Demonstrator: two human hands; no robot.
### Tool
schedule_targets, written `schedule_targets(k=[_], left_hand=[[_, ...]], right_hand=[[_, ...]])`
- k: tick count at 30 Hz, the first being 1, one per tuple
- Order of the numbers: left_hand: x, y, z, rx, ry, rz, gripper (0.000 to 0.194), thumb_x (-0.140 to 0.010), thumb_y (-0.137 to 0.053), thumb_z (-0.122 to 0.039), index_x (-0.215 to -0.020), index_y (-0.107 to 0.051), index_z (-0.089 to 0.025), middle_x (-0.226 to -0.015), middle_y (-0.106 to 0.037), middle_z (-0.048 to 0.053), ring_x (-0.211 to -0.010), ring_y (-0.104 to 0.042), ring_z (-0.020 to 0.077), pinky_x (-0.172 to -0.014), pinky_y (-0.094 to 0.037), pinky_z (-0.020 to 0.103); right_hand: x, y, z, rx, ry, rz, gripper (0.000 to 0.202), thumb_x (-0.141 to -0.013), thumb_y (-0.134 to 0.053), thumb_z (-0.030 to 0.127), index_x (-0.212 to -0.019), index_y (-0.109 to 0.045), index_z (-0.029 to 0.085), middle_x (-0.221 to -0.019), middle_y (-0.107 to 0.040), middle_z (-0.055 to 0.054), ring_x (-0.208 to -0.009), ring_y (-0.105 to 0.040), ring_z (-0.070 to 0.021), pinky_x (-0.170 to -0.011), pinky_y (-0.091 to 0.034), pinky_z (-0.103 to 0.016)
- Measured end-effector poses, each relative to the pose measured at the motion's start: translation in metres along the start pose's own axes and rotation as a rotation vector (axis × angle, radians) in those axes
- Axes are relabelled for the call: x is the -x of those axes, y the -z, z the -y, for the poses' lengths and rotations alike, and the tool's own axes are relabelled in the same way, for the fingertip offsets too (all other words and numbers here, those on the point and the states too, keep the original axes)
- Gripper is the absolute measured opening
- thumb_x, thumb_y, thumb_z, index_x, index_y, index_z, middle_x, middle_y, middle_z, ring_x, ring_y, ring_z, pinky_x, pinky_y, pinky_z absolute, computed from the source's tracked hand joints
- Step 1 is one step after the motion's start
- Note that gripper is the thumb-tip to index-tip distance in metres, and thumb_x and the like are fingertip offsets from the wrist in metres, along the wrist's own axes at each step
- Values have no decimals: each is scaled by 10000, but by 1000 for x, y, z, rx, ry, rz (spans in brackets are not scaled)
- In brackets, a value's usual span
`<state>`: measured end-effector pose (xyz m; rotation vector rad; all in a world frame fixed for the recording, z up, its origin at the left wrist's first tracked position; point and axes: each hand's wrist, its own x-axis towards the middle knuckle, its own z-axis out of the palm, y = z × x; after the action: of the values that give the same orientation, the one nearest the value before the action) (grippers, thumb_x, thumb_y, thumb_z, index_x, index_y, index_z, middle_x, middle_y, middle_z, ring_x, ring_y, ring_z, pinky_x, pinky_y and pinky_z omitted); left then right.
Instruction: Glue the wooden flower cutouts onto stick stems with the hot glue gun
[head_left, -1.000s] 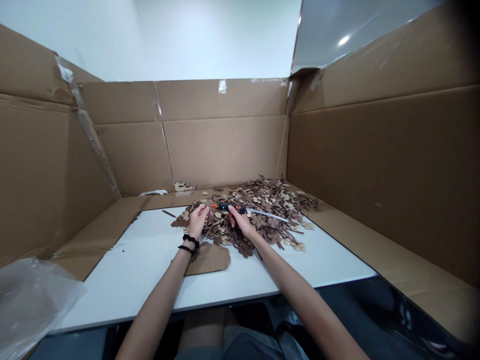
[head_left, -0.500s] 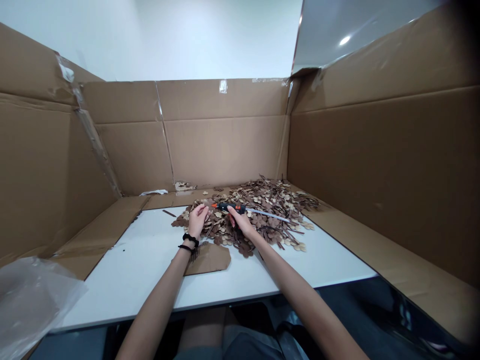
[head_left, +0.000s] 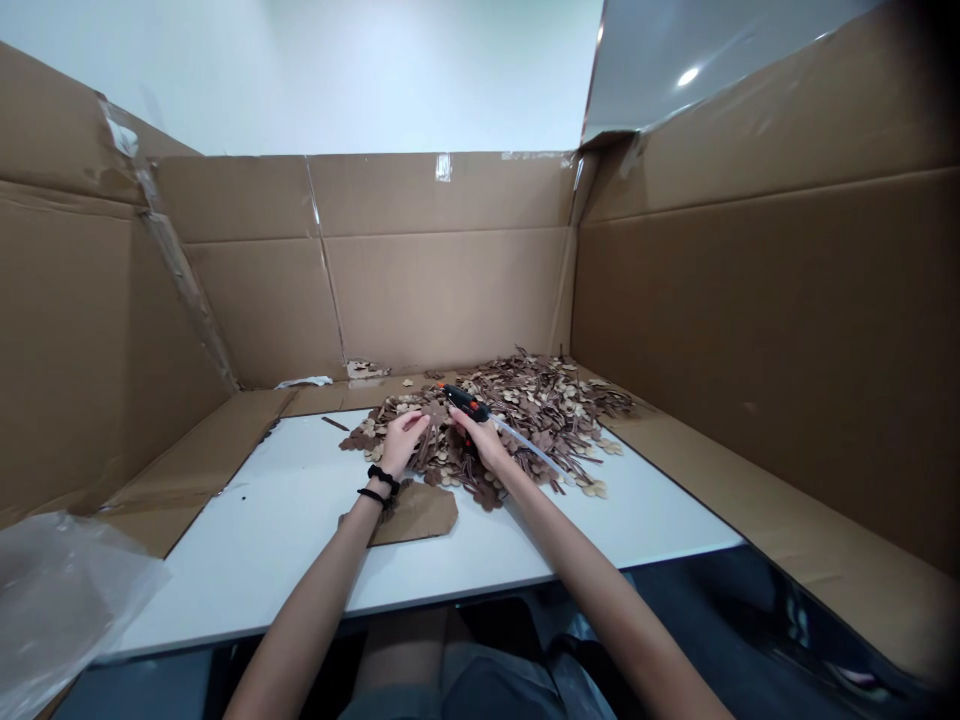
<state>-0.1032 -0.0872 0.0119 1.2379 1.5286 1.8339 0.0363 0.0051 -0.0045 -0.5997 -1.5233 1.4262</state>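
In the head view, the right hand (head_left: 480,440) is wrapped around the handle of a black-and-orange glue gun (head_left: 466,402), which it holds just above a heap of brown and tan flower-shaped pieces (head_left: 540,400); the orange nozzle points to the left and away from the person, and a long pale glue stick (head_left: 529,445) juts from the back end, slanting down to the right. The left hand (head_left: 405,440) is just beside it at the near left part of the heap, thumb and fingers drawn together next to brown pieces; I cannot tell whether they grip one. Two black bands (head_left: 381,485) circle the left wrist. Below the hands, a cut piece of cardboard (head_left: 416,513) lies on the white tabletop (head_left: 277,540), partly behind the left wrist. Cardboard walls (head_left: 450,300) enclose the far side and both flanks, and a clear plastic bag (head_left: 67,600) lies at the near left.
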Motion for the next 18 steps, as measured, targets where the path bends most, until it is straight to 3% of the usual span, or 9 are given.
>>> schedule_targets(k=[6,13,18], left_hand=[[6,-3,-4,21,40,51,326,-674,-713,-419,-830,-679,-135,-834,-685,58,-782,-614,179,-767,-468,294],[6,-4,-2,-4,16,64,308,-690,-695,-413,-824,-663,-138,-800,-663,42,-747,-590,159,-732,-455,274],[4,0,-4,-83,-4,164,333,-711,-670,-452,-825,-653,-140,-772,-659,43,-660,-566,142,-636,-440,257]], right_hand=[[0,-1,-2,-156,-61,-41,376,-625,-741,495,-832,-672,189,-686,-595,22,-616,-483,-130,-631,-364,-272],[3,0,3,-135,-105,-29,358,-608,-759,476,-791,-646,189,-725,-620,3,-671,-520,-152,-664,-397,-281],[3,1,5,-120,-161,-7,369,-613,-750,492,-789,-642,185,-692,-626,3,-639,-526,-153,-631,-402,-283]])
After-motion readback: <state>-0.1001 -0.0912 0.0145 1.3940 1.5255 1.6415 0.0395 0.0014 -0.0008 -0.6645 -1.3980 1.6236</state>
